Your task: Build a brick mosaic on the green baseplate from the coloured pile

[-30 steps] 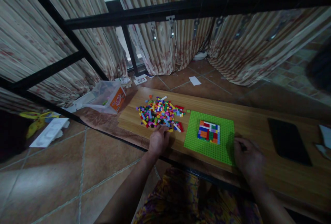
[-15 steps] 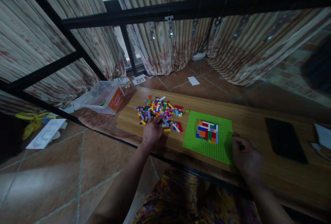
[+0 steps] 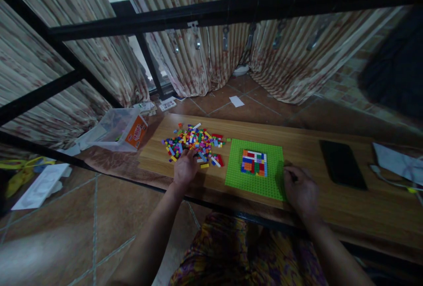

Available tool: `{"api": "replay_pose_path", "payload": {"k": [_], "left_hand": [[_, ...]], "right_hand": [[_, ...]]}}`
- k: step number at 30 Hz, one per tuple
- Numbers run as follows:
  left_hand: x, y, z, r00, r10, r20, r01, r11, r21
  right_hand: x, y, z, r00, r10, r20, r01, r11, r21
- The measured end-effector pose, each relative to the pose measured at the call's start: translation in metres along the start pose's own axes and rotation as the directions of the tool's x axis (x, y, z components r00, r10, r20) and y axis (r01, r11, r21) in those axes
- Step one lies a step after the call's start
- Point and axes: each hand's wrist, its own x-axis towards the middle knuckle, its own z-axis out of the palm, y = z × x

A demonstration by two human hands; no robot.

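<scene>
Head view: left hand (image 3: 184, 169) on near edge of brick pile (image 3: 193, 141) on desk (image 3: 313, 154), grip unclear. Right hand (image 3: 299, 189) loosely curled, touching green baseplate (image 3: 256, 180) corner, holding nothing visible. Orange label on clear box (image 3: 122, 128), writing unreadable.

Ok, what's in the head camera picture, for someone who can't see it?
A person's left hand rests on a pile of small coloured bricks on a wooden table. The right hand touches a green baseplate holding a small brick patch.
</scene>
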Motion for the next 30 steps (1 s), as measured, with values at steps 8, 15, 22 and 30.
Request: {"api": "replay_pose_path", "payload": {"k": [8,15,22,30], "left_hand": [[0.007,-0.002,-0.003,0.998,0.049,0.043,-0.049,0.999,0.000],[0.014,-0.001,-0.007,0.994,0.073,0.075,-0.073,0.997,-0.009],[0.004,0.006,-0.013,0.996,-0.035,-0.082,0.009,0.954,-0.299],[-0.039,0.073,0.023,0.981,-0.125,0.148,0.192,0.550,-0.813]], "right_hand": [[0.000,-0.002,-0.001,1.000,-0.001,-0.001,0.001,1.000,0.014],[0.001,0.000,0.000,1.000,-0.005,-0.001,0.005,1.000,0.031],[0.001,0.001,0.002,1.000,-0.002,-0.003,0.002,0.999,0.032],[0.002,-0.004,0.001,1.000,0.018,-0.009,-0.018,0.999,0.037]]}}
